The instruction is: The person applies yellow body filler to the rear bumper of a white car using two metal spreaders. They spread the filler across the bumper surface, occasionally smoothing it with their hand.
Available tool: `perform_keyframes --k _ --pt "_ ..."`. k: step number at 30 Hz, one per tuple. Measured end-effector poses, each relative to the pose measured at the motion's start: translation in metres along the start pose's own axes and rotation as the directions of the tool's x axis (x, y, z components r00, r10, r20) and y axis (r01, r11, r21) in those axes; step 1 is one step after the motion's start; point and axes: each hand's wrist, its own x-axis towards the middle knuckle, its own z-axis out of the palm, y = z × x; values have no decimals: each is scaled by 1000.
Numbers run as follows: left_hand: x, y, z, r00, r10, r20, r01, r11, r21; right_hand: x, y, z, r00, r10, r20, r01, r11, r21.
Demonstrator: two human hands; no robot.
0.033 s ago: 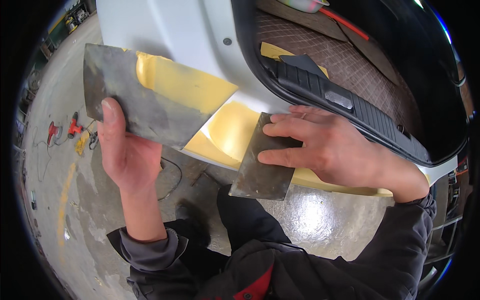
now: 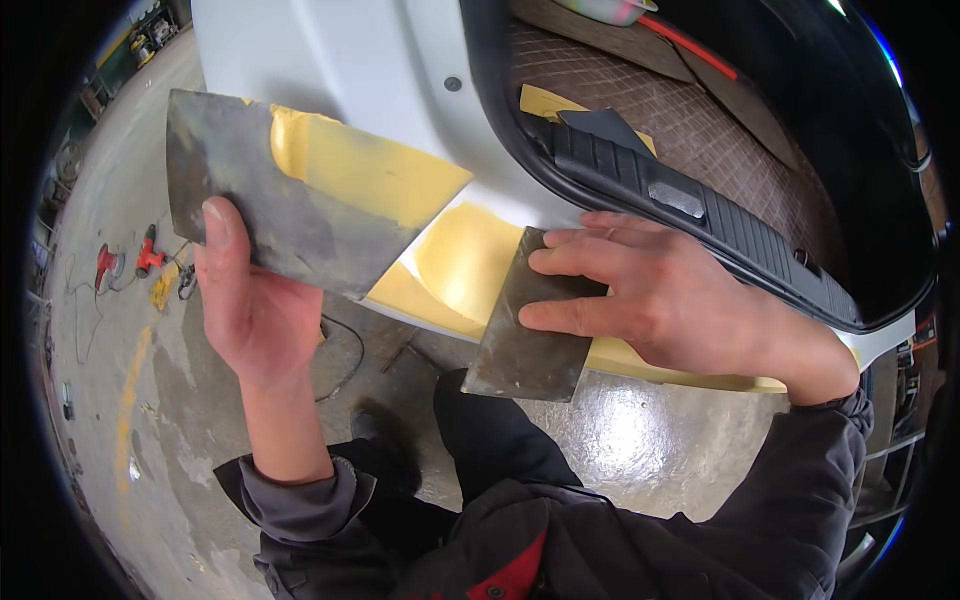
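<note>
Two bare hands hold flat grey plates against the yellow-coated corner of a white car body panel (image 2: 330, 60).
From where I stand, the person's left hand (image 2: 265, 320) grips a broad grey plate (image 2: 300, 225), thumb on top; yellow paste (image 2: 375, 175) coats the plate's far side, beyond the thumb. The right hand (image 2: 655, 290) holds a smaller dark spreader (image 2: 530, 330), fingers spread apart across its face, thumb hidden. Between the hands lies a glossy yellow patch (image 2: 465, 265) on the panel, just left of the spreader. Black ribbed trim (image 2: 640, 180) runs just beyond the right hand; a red power tool (image 2: 149, 256) lies on the floor, well left of the left hand.
</note>
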Motion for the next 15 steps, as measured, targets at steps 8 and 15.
perform_keyframes --k 8,15 --pt "-2 -1 9 993 -3 -119 6 1000 30 -15 -3 -20 997 4 83 -6 1000 17" --pt "-5 3 13 988 -12 -157 18 999 36 -32 -9 -31 987 37 154 -38 999 0"
